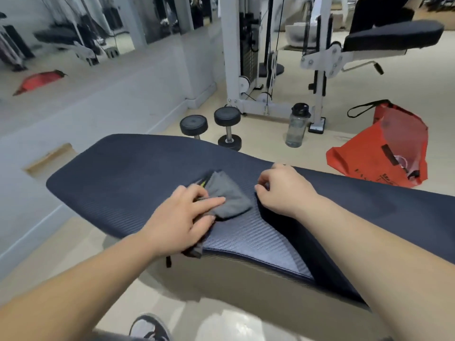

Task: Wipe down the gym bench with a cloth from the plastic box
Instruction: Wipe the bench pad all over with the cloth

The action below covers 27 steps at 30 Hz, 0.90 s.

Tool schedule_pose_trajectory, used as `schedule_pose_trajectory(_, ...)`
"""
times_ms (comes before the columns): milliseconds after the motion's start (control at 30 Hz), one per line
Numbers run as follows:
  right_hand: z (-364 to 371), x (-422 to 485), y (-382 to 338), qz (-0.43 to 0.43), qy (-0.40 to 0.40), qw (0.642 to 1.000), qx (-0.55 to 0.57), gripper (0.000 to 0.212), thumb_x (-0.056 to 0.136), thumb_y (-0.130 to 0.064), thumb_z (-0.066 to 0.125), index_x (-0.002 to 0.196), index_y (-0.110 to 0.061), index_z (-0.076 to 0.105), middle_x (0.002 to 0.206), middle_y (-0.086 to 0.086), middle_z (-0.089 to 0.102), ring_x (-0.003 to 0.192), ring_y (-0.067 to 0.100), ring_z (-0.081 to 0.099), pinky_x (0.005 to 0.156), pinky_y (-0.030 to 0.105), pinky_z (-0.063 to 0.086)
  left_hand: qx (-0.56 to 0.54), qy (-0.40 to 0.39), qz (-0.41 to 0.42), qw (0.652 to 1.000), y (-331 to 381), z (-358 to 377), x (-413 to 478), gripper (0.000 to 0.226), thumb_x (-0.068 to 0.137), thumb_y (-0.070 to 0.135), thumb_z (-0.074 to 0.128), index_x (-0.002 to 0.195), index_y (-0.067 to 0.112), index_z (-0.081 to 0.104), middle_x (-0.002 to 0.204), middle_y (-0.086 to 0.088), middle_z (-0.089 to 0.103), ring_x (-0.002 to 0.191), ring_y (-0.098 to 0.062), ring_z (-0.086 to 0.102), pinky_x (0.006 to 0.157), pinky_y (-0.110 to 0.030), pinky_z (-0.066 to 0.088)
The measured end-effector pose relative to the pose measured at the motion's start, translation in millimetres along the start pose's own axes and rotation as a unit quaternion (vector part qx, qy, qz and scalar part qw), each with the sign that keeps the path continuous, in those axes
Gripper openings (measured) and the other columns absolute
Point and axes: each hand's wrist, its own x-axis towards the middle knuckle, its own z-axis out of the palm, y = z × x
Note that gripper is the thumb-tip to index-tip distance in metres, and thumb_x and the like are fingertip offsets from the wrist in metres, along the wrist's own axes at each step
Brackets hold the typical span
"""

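Observation:
The dark blue gym bench (128,173) stretches across the middle of the head view, with a textured, ribbed pad. A crumpled grey cloth (227,196) with a yellow-green tag lies on the pad. My left hand (181,219) presses flat on the cloth's near part, fingers spread over it. My right hand (283,189) rests just to the right of the cloth, its fingers curled on the bench at the seam between the two pads. The plastic box is not in view.
Two black dumbbells (211,126) stand on the floor beyond the bench, beside a clear water bottle (296,126). An orange bag (384,153) lies at the right. A white cable machine (248,57) and another padded seat (391,38) stand behind. A mirrored wall runs along the left.

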Motion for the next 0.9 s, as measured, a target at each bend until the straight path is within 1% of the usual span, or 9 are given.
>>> schedule_pose_trajectory(67, 2.9, 3.5, -1.5, 0.002, 0.007, 1.0, -0.005, 0.029, 0.097, -0.042, 0.053, 0.107, -0.024, 0.074, 0.11, 0.0, 0.059, 0.116, 0.026, 0.056, 0.091, 0.043, 0.055, 0.021, 0.055, -0.234, 0.971, -14.9, 3.9, 4.5, 0.046, 0.094, 0.052, 0.045, 0.138, 0.044, 0.055, 0.124, 0.007, 0.048, 0.108, -0.024, 0.043, 0.091, -0.042, 0.051)
schedule_pose_trajectory(133, 2.5, 7.3, 2.9, 0.016, 0.033, 0.999, -0.002, 0.029, 0.098, -0.041, 0.052, 0.105, -0.023, 0.074, 0.106, 0.0, 0.058, 0.112, 0.025, 0.058, 0.086, 0.041, 0.055, 0.079, 0.063, -0.342, 0.934, 0.7, 8.2, 8.7, 0.047, 0.095, 0.05, 0.045, 0.139, 0.037, 0.054, 0.127, -0.002, 0.047, 0.11, -0.033, 0.042, 0.094, -0.045, 0.048)
schedule_pose_trajectory(200, 0.2, 11.0, 11.3, 0.04, 0.052, 0.998, -0.006, 0.03, 0.098, -0.039, 0.051, 0.106, -0.022, 0.074, 0.105, 0.0, 0.057, 0.109, 0.026, 0.058, 0.082, 0.038, 0.053, 0.107, 0.057, -0.28, 0.952, 29.8, 10.1, 7.7, 0.048, 0.095, 0.051, 0.043, 0.14, 0.036, 0.049, 0.127, -0.005, 0.045, 0.111, -0.033, 0.041, 0.092, -0.046, 0.049)
schedule_pose_trajectory(267, -1.8, 12.6, 21.2, 0.058, 0.059, 0.997, -0.005, 0.03, 0.098, -0.037, 0.05, 0.109, -0.021, 0.074, 0.106, 0.001, 0.058, 0.109, 0.027, 0.058, 0.082, 0.039, 0.052, 0.056, 0.027, -0.138, 0.988, 48.0, 9.9, 1.9, 0.051, 0.095, 0.056, 0.039, 0.143, 0.041, 0.042, 0.125, 0.002, 0.042, 0.112, -0.026, 0.04, 0.089, -0.044, 0.052)
schedule_pose_trajectory(367, -3.2, 12.0, 34.4, 0.074, 0.063, 0.995, 0.002, 0.03, 0.098, -0.036, 0.05, 0.112, -0.021, 0.073, 0.11, 0.001, 0.06, 0.113, 0.026, 0.057, 0.085, 0.042, 0.054, 0.017, -0.056, 0.007, 0.998, 25.3, 0.9, 24.5, 0.052, 0.094, 0.06, 0.033, 0.146, 0.05, 0.036, 0.12, 0.01, 0.04, 0.111, -0.017, 0.041, 0.085, -0.039, 0.053)
schedule_pose_trajectory(567, -6.5, 11.0, 53.6, 0.082, 0.1, 0.989, 0.074, 0.036, 0.099, -0.029, 0.05, 0.13, -0.019, 0.066, 0.13, 0.005, 0.067, 0.124, 0.027, 0.058, 0.102, 0.046, 0.05, 0.046, -0.058, -0.238, 0.968, 60.5, 27.0, 117.9, 0.052, 0.1, 0.047, 0.033, 0.149, 0.031, 0.034, 0.135, -0.008, 0.033, 0.129, -0.036, 0.03, 0.092, -0.05, 0.045)
schedule_pose_trajectory(767, -5.5, 16.4, 63.2, 0.117, 0.153, 0.976, 0.104, 0.04, 0.104, -0.021, 0.044, 0.141, -0.012, 0.057, 0.143, 0.012, 0.061, 0.133, 0.03, 0.054, 0.109, 0.044, 0.045, -0.034, -0.069, 0.11, 0.991, 105.7, 41.7, 136.7, 0.035, 0.094, 0.044, 0.042, 0.126, 0.038, 0.057, 0.124, 0.003, 0.043, 0.112, -0.024, 0.038, 0.091, -0.042, 0.049)
schedule_pose_trajectory(833, -2.2, 18.6, 58.1, 0.107, 0.153, 0.977, 0.1, 0.038, 0.103, -0.02, 0.045, 0.138, -0.013, 0.06, 0.14, 0.01, 0.062, 0.132, 0.029, 0.054, 0.108, 0.044, 0.046, -0.036, -0.079, 0.119, 0.989, 70.6, 37.7, 148.4, 0.044, 0.094, 0.047, 0.042, 0.137, 0.048, 0.05, 0.127, 0.006, 0.043, 0.118, -0.02, 0.038, 0.097, -0.038, 0.044)
schedule_pose_trajectory(900, 1.4, 21.7, 50.7, 0.087, 0.139, 0.983, 0.087, 0.036, 0.102, -0.022, 0.046, 0.133, -0.015, 0.063, 0.136, 0.008, 0.064, 0.129, 0.028, 0.056, 0.107, 0.043, 0.047, -0.007, -0.071, 0.044, 0.996, 23.8, 32.2, 155.2, 0.051, 0.094, 0.05, 0.038, 0.144, 0.051, 0.042, 0.13, 0.006, 0.042, 0.123, -0.022, 0.036, 0.104, -0.043, 0.044)
